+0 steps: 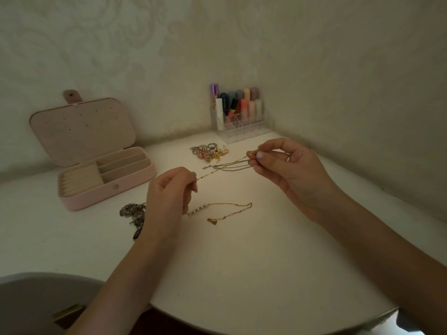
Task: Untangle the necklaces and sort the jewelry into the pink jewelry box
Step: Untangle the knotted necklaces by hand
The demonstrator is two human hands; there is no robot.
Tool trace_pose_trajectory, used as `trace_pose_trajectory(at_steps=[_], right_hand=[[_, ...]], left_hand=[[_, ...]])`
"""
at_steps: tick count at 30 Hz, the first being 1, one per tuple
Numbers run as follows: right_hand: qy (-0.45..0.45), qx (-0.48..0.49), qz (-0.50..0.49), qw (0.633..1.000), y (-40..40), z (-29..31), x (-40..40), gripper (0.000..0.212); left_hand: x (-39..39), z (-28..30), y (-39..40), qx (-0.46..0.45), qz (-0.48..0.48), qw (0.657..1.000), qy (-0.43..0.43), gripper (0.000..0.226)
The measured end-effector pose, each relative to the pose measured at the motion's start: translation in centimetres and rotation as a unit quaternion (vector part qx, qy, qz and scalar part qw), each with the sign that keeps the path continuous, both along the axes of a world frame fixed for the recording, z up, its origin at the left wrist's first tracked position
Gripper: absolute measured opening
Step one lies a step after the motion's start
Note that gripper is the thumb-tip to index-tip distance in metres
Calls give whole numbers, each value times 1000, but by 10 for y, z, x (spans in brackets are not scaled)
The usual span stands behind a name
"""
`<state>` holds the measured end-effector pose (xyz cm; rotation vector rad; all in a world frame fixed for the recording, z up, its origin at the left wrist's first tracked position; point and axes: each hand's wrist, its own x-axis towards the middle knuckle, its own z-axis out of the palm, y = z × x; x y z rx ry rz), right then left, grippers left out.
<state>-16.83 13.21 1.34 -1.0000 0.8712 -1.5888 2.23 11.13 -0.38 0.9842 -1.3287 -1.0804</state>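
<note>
Left hand (169, 189): raised above the counter (242, 274), fingers curled, fingertips pinching one end of a thin gold chain (225, 165).

Right hand (280, 165): raised near the back corner, thumb and fingers pinching the other end of the chain together with several loose strands. A ring shows on one finger. The chain runs between the two hands, clear of the counter; further loops hang from the right hand and trail leftward, ending near a clasp.

Box (106, 187): pink, at the left of the counter, lid open and leaning back toward the wall. Inside are ring rolls at the left and slotted compartments at the right; no jewelry can be made out in them.

Pearl necklace (217, 210): lies flat on the counter below the hands, gold chain with a short run of pearls and a small gold pendant. It is apart from the held chain.

Dark cluster (133, 213): silver-toned jewelry just in front of the box, partly hidden by the left wrist.

Small pile (209, 152): rings and earrings, mixed gold and silver, at the back of the counter, beside the held strands.

Organizer (242, 122): clear, in the corner, holding upright cosmetic tubes.
</note>
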Motion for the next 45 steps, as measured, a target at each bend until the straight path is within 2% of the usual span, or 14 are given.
trace_pose_trajectory(at_steps=[4, 7, 16, 22, 28, 33, 36, 40, 45], right_hand=[[-5, -1, 1, 1000, 2, 2, -1, 14], [-12, -3, 0, 1000, 2, 1, -2, 17], [-29, -9, 0, 1000, 0, -1, -4, 18], [0, -6, -6, 1000, -2, -3, -6, 20], [-29, 1, -2, 1000, -3, -2, -10, 16], [-43, 1, 29, 999, -3, -3, -10, 22], [-45, 2, 27, 999, -4, -3, -11, 14], [-78, 13, 5, 997, -5, -3, -12, 10], [-113, 28, -21, 993, -9, -4, -15, 14]], left_hand=[[1, -1, -2, 6, 5, 1000, 3, 52], [2, -2, -3, 14, -2, 1000, 11, 41], [1, -5, -4, 21, -2, 1000, 2, 50], [3, -4, -5, 18, 24, 999, 35, 49], [4, -5, -6, 33, 5, 998, 52, 43], [4, -6, -8, 54, 8, 996, 73, 40], [5, -6, -8, 57, 5, 995, 85, 39], [3, -5, -5, 44, -18, 997, 52, 42], [-1, -4, 0, 53, -62, 997, -2, 30]])
